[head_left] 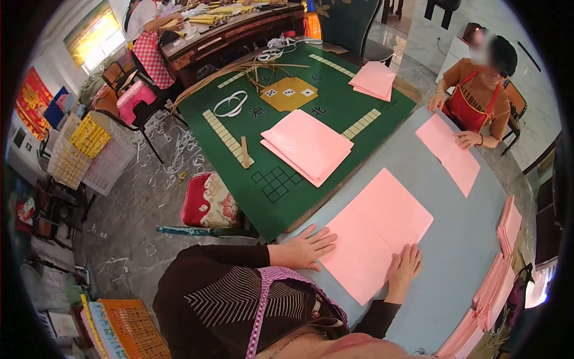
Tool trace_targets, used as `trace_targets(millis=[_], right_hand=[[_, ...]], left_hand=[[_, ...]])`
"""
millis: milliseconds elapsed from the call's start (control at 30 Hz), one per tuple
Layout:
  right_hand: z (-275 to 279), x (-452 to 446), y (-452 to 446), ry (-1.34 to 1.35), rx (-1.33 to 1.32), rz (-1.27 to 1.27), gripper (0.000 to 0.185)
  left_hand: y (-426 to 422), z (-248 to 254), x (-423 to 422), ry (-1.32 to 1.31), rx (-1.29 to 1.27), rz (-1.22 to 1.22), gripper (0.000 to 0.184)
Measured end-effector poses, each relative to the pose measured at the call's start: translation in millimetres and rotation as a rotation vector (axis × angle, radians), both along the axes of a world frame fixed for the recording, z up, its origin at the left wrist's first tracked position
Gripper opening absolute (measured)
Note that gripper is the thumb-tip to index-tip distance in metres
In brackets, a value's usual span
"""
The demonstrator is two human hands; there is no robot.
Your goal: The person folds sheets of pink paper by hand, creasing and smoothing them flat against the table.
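Observation:
A large pink paper sheet (382,221) lies flat on the grey-blue tabletop (371,173) in front of me. My left hand (305,247) rests spread beside it, fingertips at its left edge. On the sheet's lower right edge lies my right hand (405,266), fingers stretched out and flat. Neither hand holds anything. Beyond the sheet, a stack of pink paper (308,143) sits on the green mahjong mat (239,191).
A co-worker (478,102) across the right side handles another pink sheet (448,152). Folded pink stacks (493,287) line the right table edge. A smaller pink pile (373,81) and white cord loops (231,104) lie on the mat. A chair (209,203) stands at left.

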State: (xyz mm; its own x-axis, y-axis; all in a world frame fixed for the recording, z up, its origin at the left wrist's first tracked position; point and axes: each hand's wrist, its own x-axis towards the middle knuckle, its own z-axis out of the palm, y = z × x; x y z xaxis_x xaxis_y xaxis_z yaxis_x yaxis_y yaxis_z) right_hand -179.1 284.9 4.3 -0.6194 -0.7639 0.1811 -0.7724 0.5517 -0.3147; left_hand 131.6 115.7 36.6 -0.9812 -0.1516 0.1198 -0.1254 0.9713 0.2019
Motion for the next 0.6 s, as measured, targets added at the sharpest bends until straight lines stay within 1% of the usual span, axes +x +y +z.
trace_targets(millis=[167,267,400,500,533,567,600], right_hand=[[0,-8,7,-0.006,-0.014,-0.045,0.048],[-10,-16,12,0.016,-0.044,-0.061,0.048],[1,-12,8,-0.024,-0.090,-0.075,0.048],[-15,-28,13,0.030,-0.222,0.010,0.042],[-21,-34,15,0.061,-0.256,0.041,0.040],[-2,-27,11,0.021,-0.332,0.068,0.036],[1,-24,10,-0.019,-0.402,0.077,0.034]], left_hand=[[0,1,0,-0.003,-0.004,-0.005,0.082],[1,1,0,-0.008,-0.012,-0.004,0.082],[0,1,1,-0.014,-0.017,-0.004,0.081],[0,-6,1,-0.013,0.070,-0.032,0.081],[-2,-8,0,-0.037,0.038,-0.010,0.082],[-3,-11,-3,-0.061,0.016,-0.005,0.083],[-4,-9,-4,-0.086,0.010,0.000,0.083]])
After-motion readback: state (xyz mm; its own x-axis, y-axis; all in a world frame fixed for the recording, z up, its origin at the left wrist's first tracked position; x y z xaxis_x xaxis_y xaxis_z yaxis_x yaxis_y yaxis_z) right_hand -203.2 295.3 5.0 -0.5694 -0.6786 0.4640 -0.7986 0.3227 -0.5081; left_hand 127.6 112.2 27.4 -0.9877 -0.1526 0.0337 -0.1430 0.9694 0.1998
